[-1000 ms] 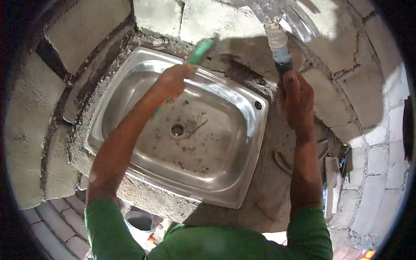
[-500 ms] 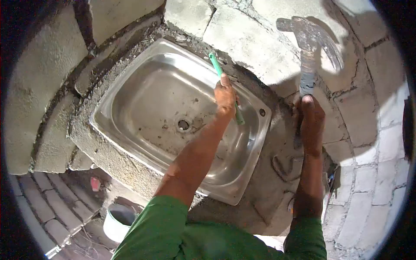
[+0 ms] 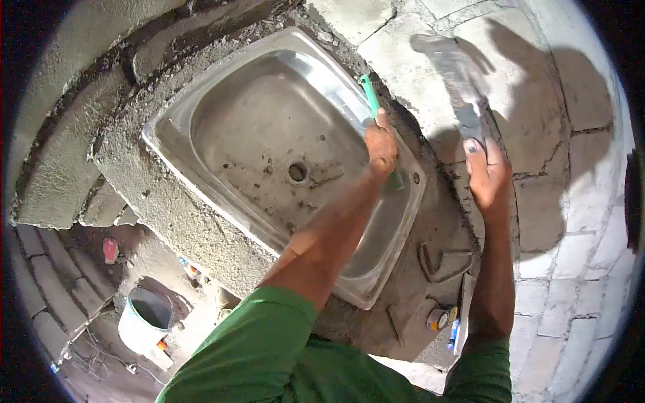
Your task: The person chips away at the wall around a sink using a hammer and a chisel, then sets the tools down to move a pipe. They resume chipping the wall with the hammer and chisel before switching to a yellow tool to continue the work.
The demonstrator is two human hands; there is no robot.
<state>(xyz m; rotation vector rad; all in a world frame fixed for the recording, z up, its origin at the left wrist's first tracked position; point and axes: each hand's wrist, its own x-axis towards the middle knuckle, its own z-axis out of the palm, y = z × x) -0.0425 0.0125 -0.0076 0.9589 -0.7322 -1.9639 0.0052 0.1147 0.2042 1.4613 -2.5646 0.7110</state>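
Observation:
My left hand (image 3: 380, 142) is closed around a slim green rod (image 3: 369, 94), held at a slant over the far right rim of a steel sink (image 3: 161, 127). The rod's top end reaches past that rim toward the mortar joint by the wall. My right hand (image 3: 489, 176) grips the grey-wrapped handle of a claw hammer (image 3: 453, 70), its head blurred and raised in front of the pale stone blocks, right of the rod. Dirt specks lie around the sink's drain hole (image 3: 297, 172).
Rough mortar (image 3: 144, 181) surrounds the sink. Bent metal bars (image 3: 443, 269) and a small round yellow item (image 3: 438, 318) lie on the ledge near my right forearm. Below left stand a white bucket (image 3: 134, 332) and a small red object (image 3: 110, 250). Block walls (image 3: 537, 208) curve around.
The hammer has tilted and shifted slightly down and left, its head now blurred. The camera view has turned, so the sink sits a little higher and more of the floor shows.

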